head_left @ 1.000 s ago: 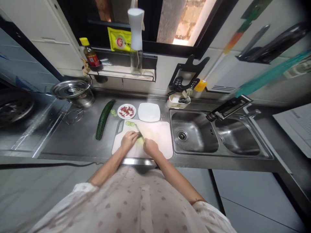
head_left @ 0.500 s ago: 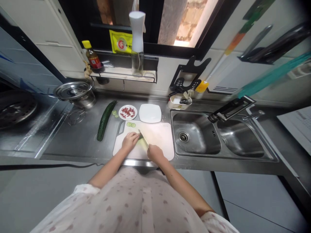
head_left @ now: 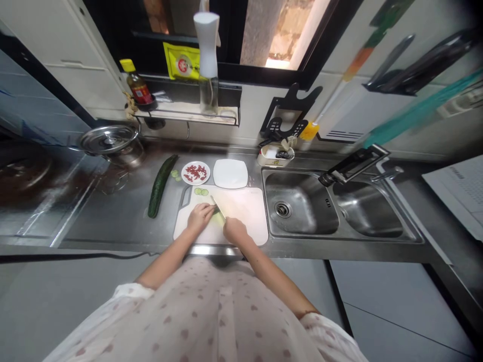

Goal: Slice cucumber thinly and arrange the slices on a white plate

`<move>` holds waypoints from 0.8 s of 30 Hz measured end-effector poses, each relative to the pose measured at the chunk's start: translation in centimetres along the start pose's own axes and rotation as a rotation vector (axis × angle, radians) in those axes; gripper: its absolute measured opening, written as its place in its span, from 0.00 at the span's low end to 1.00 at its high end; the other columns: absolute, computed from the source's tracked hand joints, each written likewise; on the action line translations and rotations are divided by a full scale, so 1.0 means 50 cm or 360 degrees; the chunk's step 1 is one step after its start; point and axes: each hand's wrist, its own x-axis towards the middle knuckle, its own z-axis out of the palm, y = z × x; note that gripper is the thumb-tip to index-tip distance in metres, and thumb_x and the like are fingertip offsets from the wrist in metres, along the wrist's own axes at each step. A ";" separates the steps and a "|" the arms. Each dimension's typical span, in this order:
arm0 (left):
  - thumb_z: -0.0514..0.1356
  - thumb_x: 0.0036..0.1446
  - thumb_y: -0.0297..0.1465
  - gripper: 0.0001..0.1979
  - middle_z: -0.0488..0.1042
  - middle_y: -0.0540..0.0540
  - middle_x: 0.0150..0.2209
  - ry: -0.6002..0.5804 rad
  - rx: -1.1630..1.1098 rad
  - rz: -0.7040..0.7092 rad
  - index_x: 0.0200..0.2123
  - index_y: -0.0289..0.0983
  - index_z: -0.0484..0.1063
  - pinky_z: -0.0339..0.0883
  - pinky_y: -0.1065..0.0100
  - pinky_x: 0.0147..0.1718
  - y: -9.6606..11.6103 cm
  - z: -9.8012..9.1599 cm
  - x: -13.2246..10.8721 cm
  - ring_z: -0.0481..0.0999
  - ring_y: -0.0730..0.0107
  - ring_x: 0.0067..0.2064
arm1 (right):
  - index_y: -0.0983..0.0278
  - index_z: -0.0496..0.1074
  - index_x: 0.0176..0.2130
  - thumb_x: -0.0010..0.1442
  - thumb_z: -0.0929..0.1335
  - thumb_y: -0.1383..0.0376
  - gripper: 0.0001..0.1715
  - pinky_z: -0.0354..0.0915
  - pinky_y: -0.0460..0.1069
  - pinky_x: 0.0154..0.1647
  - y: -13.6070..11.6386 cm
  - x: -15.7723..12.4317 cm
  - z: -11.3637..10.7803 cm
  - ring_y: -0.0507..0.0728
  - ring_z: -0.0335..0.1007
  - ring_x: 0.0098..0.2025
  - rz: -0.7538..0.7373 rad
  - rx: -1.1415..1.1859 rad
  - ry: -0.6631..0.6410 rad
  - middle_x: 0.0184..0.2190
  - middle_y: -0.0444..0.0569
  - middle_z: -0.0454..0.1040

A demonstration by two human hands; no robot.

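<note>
On a white cutting board (head_left: 249,211), my right hand (head_left: 234,231) is closed round the handle of a kitchen knife (head_left: 218,207). Its thin blade points up and left, beside the fingertips of my left hand (head_left: 199,218). Those fingers are bent and pressed on a small dark-green piece of cucumber (head_left: 216,209), mostly hidden by the hand and blade. A few pale cucumber slices (head_left: 201,191) lie at the board's upper left. A long cucumber (head_left: 162,187) rests on the steel counter to the left, with more slices (head_left: 175,175) beside it.
Behind the board stand a round plate (head_left: 184,174) with chopped red bits and a square white plate (head_left: 230,174). A double sink (head_left: 298,221) with a tap (head_left: 388,174) is at right. A lidded pot (head_left: 128,152) stands at left, below a shelf (head_left: 181,113) with bottles.
The camera view has shifted slightly, so everything sits a little further left. Both hands stay at the board, and the knife remains beside my left fingertips.
</note>
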 end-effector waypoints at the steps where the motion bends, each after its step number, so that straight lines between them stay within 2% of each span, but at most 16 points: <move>1: 0.53 0.63 0.35 0.14 0.75 0.44 0.39 -0.0003 0.0003 0.0000 0.45 0.41 0.77 0.66 0.66 0.41 0.000 0.000 0.000 0.71 0.67 0.41 | 0.68 0.70 0.48 0.62 0.57 0.72 0.19 0.64 0.50 0.43 0.000 0.000 -0.001 0.60 0.72 0.47 -0.0001 -0.0001 -0.0002 0.44 0.60 0.75; 13: 0.53 0.63 0.35 0.13 0.74 0.44 0.39 -0.0042 -0.0045 -0.0038 0.44 0.41 0.77 0.66 0.65 0.41 0.002 -0.003 0.003 0.71 0.66 0.41 | 0.67 0.70 0.47 0.64 0.57 0.69 0.18 0.64 0.49 0.41 0.022 -0.022 0.004 0.59 0.72 0.45 0.0018 0.0002 -0.0047 0.43 0.59 0.75; 24: 0.53 0.64 0.35 0.14 0.75 0.44 0.40 -0.0043 -0.0015 -0.0010 0.45 0.41 0.76 0.65 0.65 0.42 -0.002 0.002 0.003 0.71 0.67 0.41 | 0.68 0.70 0.47 0.63 0.57 0.71 0.18 0.64 0.49 0.43 0.012 0.006 0.011 0.58 0.72 0.46 -0.0030 -0.0006 0.0012 0.43 0.59 0.75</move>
